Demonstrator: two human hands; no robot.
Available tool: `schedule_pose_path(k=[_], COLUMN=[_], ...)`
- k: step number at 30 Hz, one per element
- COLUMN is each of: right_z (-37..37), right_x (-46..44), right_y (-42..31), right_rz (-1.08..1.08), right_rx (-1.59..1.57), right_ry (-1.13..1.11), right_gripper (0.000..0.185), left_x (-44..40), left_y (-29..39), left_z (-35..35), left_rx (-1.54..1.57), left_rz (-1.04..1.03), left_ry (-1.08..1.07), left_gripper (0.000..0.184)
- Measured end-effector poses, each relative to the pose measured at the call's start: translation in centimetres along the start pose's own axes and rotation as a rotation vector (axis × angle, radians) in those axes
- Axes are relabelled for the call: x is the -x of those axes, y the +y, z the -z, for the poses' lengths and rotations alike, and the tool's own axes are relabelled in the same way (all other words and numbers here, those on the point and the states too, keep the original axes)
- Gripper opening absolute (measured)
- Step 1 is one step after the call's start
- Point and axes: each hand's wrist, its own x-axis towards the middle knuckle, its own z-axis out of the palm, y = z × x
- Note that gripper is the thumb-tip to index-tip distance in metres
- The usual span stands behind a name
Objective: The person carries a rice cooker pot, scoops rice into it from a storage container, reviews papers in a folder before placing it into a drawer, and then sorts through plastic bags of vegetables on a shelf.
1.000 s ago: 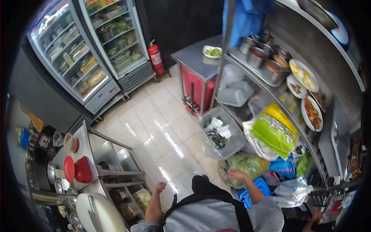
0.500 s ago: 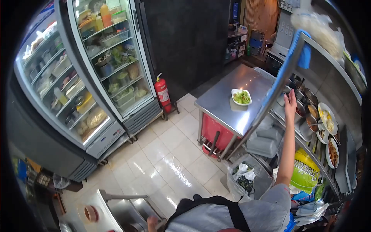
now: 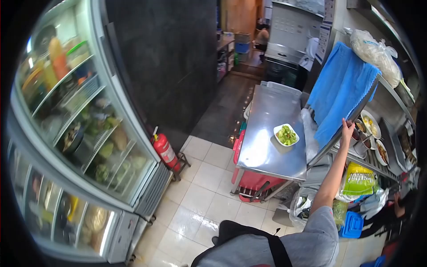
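Observation:
My right arm stretches forward to the metal shelf rack on the right. At its end, my right hand (image 3: 348, 130) is beside several metal containers (image 3: 362, 145), its fingers curled together on something small that I cannot make out. A blue cloth (image 3: 340, 91) hangs over the rack just left of the hand. Farther right on the shelf lie a white oval plate with yellow food (image 3: 370, 124) and another plate with brown food (image 3: 381, 151). A white square bowl of chopped green vegetables (image 3: 286, 135) stands on the steel table (image 3: 262, 155). My left hand is out of view.
Glass-door fridges (image 3: 80, 120) line the left side, with a red fire extinguisher (image 3: 167, 152) beside them. Under the rack are a lined bin (image 3: 299, 209), a yellow-green bag (image 3: 357, 179) and a blue container (image 3: 352, 224). Other people are at the far back and lower right.
My view has turned to the right and moved nearer the steel table. My right hand, open before, has closed beside the containers. My left hand has left the bottom of the view.

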Motion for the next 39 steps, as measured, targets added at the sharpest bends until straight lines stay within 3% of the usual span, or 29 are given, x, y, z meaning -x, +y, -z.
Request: schedule_pose_path(k=[3,4,5,7,9,11,12,13,15,17,20,23,26,27,28,29,30,31,34,35,36,37,39], right_z=[-0.5,-0.3,0.0,0.0,-1.0,1.5,-0.1,0.4,-0.1,-0.9,-0.4,1.4,-0.2,0.1,-3.0,-6.1,-8.2,-10.0,-11.4,-13.4,-14.8,-16.0,-18.9], right_x=[-0.3,-0.4,-0.3,-0.8,-0.1,-2.0,-0.7,-0.7,0.1,0.7,0.8,0.7,1.4,2.1,3.2,4.5,5.5,6.5,9.2,9.7,9.9,10.6,10.0], right_y=[0.8,1.0,1.2,2.0,1.0,4.5,2.1,2.2,1.2,0.0,-0.6,-0.2,-0.3,0.4,-0.7,-1.9,-2.3,-2.5,-1.4,-1.4,-1.5,-1.3,-0.2], right_rz=[-0.028,-0.024,-0.021,0.058,0.076,0.107,0.091,0.100,0.068,0.019,0.010,-0.079,0.049,0.125,-0.026,-0.244,-0.236,-0.218,-0.409,-0.424,-0.434,-0.426,-0.397], right_rx=[0.014,0.058,0.105,0.200,0.296,0.339,0.255,0.241,0.335,0.425,0.586,0.634,0.604,0.592,0.805,0.926,0.909,0.880,0.999,1.011,1.003,0.992,0.931], right_ry=[0.109,0.116,0.122,0.215,0.326,0.327,0.348,0.323,0.389,0.456,0.468,0.453,0.584,0.567,0.911,1.230,1.340,1.452,1.877,1.955,2.022,2.084,2.176], right_gripper=[0.032,0.032,0.033,0.035,0.037,0.039,0.038,0.037,0.035,0.034,0.033,0.028,0.029,0.033,0.065,0.099,0.100,0.102,0.095,0.095,0.094,0.093,0.092], left_x=[-13.6,-19.0,-23.6,-30.1,-34.4,-36.9,-37.8,-39.2,-43.3,-44.1,-49.5,-54.2,-60.5,-63.2,-66.7,-70.5,-74.6,-79.0,-84.4,-85.6,-86.6,-87.8,-89.8], left_y=[7.5,12.5,17.8,28.4,38.4,46.6,49.3,51.7,53.3,54.9,54.2,56.4,62.0,65.0,67.6,70.6,75.5,81.0,94.8,99.2,103.7,108.2,117.0], left_z=[11.0,14.0,17.2,21.0,22.7,23.0,22.6,22.3,21.9,21.8,22.1,23.8,26.0,27.0,27.9,28.7,28.7,27.8,29.0,28.8,28.7,28.5,26.4], left_rx=[-0.251,-0.164,-0.167,-0.033,0.325,0.633,0.783,0.641,0.340,0.260,0.162,-0.005,-0.220,-0.347,-0.565,-0.906,-1.312,-1.362,-1.819,-1.465,-0.717,-0.220,-0.307], left_rz=[-0.256,-0.324,-0.372,-0.547,-0.555,-0.528,-0.495,-0.506,-0.515,-0.214,0.080,0.164,0.095,-0.019,-0.243,-0.657,-1.312,-2.000,-1.277,-0.893,-0.474,-0.280,-0.478], left_ry=[0.041,0.089,0.004,0.104,0.173,0.006,-0.086,-0.175,-0.346,-0.425,-0.493,-0.559,-0.564,-0.564,-0.603,-0.671,-0.800,-0.991,-0.488,-0.551,-0.586,-0.462,-0.352], left_gripper=[0.032,0.033,0.036,0.026,0.018,0.019,0.020,0.022,0.027,0.032,0.033,0.032,0.031,0.030,0.030,0.030,0.029,0.029,0.031,0.026,0.020,0.015,0.012])
